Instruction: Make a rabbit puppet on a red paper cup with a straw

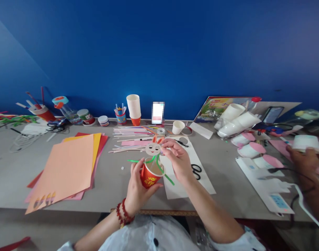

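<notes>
The left hand [136, 186] curled around the red cup [148, 177], apparently steadying it, while the right hand [179, 161] pinched the rabbit face [152, 149] above the cup.

grey table [112, 181] | coloured paper stack [67, 164] | white sheet [178, 190] | power strip [262, 189]

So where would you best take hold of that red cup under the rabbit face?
I'd grip the red cup by its round side wall, from the left, as the left hand does. The curved wall seems to suit a wrapping grip; green strips stick out over its open top, and the right hand is at the rabbit face.
</notes>
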The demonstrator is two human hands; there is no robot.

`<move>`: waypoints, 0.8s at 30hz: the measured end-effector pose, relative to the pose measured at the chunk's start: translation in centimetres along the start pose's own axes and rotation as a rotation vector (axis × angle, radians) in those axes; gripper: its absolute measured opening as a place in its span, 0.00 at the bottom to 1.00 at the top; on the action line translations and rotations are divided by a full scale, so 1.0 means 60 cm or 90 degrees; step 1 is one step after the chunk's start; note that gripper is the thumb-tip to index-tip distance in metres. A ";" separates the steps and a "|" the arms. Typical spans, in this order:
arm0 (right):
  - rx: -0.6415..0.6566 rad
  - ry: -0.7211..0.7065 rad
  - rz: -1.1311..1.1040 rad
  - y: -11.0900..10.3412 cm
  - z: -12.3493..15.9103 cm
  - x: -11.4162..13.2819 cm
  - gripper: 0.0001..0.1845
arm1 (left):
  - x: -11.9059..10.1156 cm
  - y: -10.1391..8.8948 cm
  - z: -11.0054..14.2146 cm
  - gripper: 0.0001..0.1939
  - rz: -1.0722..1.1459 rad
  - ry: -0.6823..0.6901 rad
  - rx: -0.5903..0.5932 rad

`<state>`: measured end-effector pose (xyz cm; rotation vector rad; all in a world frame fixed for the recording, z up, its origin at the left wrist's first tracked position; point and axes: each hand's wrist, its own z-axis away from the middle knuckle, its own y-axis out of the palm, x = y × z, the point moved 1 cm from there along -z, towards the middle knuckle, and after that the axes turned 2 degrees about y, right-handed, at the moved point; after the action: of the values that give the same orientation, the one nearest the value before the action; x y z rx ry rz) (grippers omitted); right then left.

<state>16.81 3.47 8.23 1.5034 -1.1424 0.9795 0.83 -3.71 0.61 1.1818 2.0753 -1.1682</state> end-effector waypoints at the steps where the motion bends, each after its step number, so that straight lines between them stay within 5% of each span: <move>1: 0.006 0.008 0.003 0.001 -0.002 0.000 0.02 | -0.001 0.003 0.003 0.50 0.015 -0.015 0.004; 6: 0.007 0.065 0.019 -0.003 -0.008 -0.006 0.05 | -0.006 0.018 0.019 0.51 0.285 -0.074 0.022; 9: -0.010 0.078 0.009 -0.012 -0.010 -0.007 0.05 | 0.008 0.003 0.009 0.37 0.502 -0.150 -0.062; 12: 0.004 0.092 0.022 -0.018 -0.009 -0.006 0.06 | 0.035 -0.045 -0.031 0.21 0.484 -0.226 -0.129; 17: 0.031 0.122 0.034 -0.011 -0.002 -0.014 0.09 | 0.042 -0.108 -0.124 0.20 0.276 -0.153 0.252; 21: 0.044 0.132 0.032 -0.004 0.002 -0.022 0.09 | 0.025 -0.084 -0.158 0.23 0.240 -0.123 0.388; 24: 0.042 0.127 0.043 -0.004 0.003 -0.024 0.09 | 0.020 -0.054 -0.159 0.20 0.294 -0.140 0.422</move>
<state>16.73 3.59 6.74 1.3905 -1.0316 1.1951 -2.48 4.11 6.13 1.6169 1.1753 -1.6992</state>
